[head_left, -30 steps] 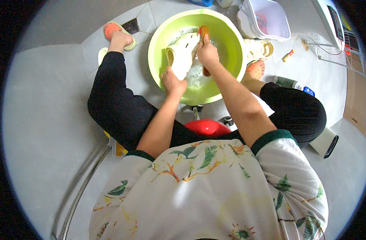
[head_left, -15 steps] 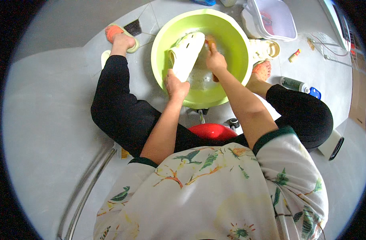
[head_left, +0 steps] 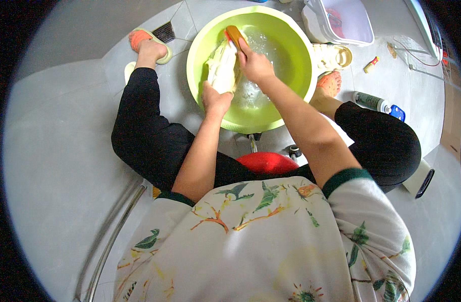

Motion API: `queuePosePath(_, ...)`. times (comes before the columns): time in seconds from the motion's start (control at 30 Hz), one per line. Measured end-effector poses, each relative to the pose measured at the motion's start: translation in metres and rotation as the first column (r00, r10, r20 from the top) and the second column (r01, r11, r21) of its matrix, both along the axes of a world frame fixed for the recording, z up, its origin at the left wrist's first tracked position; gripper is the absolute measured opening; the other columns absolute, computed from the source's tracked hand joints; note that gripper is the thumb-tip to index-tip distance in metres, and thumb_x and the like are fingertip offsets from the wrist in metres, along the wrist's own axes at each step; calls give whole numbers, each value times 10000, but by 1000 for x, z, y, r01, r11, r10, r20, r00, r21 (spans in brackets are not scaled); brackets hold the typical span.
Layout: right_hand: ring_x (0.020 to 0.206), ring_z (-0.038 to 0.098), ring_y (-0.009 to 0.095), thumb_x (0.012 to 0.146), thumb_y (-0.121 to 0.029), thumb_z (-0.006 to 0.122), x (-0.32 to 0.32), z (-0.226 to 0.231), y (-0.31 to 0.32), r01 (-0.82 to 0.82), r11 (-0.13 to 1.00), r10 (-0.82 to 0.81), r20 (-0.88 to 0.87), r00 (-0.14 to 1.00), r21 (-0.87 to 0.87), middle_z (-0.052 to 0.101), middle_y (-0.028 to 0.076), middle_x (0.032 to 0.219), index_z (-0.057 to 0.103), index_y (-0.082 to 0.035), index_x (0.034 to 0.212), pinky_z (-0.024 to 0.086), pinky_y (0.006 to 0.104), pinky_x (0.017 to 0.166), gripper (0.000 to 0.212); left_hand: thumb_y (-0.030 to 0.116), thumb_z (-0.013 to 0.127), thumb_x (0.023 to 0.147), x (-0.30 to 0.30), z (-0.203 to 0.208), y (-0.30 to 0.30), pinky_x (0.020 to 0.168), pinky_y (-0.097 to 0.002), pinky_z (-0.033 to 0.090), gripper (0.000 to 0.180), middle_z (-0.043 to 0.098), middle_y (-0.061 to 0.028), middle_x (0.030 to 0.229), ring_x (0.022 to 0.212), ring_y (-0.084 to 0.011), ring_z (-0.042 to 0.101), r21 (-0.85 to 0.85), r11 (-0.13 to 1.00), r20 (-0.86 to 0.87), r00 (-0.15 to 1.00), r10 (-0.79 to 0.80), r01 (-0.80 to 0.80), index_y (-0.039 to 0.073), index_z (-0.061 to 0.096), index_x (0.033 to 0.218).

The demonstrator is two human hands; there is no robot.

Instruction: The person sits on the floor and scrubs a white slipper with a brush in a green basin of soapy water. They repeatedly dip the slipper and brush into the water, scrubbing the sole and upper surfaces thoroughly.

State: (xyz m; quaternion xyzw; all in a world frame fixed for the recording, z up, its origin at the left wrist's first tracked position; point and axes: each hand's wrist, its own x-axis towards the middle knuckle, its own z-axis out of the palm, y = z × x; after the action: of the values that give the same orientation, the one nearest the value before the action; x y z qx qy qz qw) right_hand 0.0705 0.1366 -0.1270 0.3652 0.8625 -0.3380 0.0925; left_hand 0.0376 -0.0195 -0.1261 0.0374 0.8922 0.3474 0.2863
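Note:
In my left hand (head_left: 217, 100) is the near end of a pale cream clog shoe (head_left: 222, 69), tilted inside a large lime-green basin (head_left: 297, 58). My right hand (head_left: 255, 65) grips a brush with a wooden-coloured back (head_left: 234, 35), held against the far end of the shoe. Its bristles are mostly hidden by the back and the shoe. Foamy water (head_left: 251, 93) lies in the bottom of the basin, below both hands.
Another cream clog (head_left: 333, 57) lies right of the basin. Nearby are a white bucket (head_left: 364, 25), a small tube (head_left: 371, 64), a spray can (head_left: 370, 101) and a blue object (head_left: 397, 112). A red seat (head_left: 267, 162) is beneath me; a metal hose (head_left: 114, 236) runs at left.
My right hand has moved the brush up and left, from beside the shoe onto its far end. The shoe has rolled in my left hand, which has shifted slightly left.

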Motion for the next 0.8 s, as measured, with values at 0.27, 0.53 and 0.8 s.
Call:
queuePosePath(0.27,1091,587,368,949,-375,365,12,-39,59,108,993,-101,153,983,-38,599,207,1195,256,-238,1470,448,453,963,549,95,762,634,15,8,-7,909,-447,442,567,568,-246,1078,1047,-395,544,-172,974,-113,979,-171,150,-20,458,1099)
queuePosePath(0.53,1081,591,352,951,-397,439,75,-48,4,303,928,-285,111,952,-214,607,205,1187,390,-189,1429,444,415,947,524,412,794,631,25,35,2,892,-443,458,726,580,-230,1089,1033,-356,578,-177,967,-109,973,-206,185,4,458,1129)
queuePosePath(0.8,800,654,415,929,-358,455,68,45,-62,-40,999,39,31,999,31,661,243,851,397,-298,1407,522,497,774,486,335,755,727,20,29,19,909,-420,452,677,588,-198,1175,1043,-343,610,-374,840,115,918,-380,394,25,370,1189)
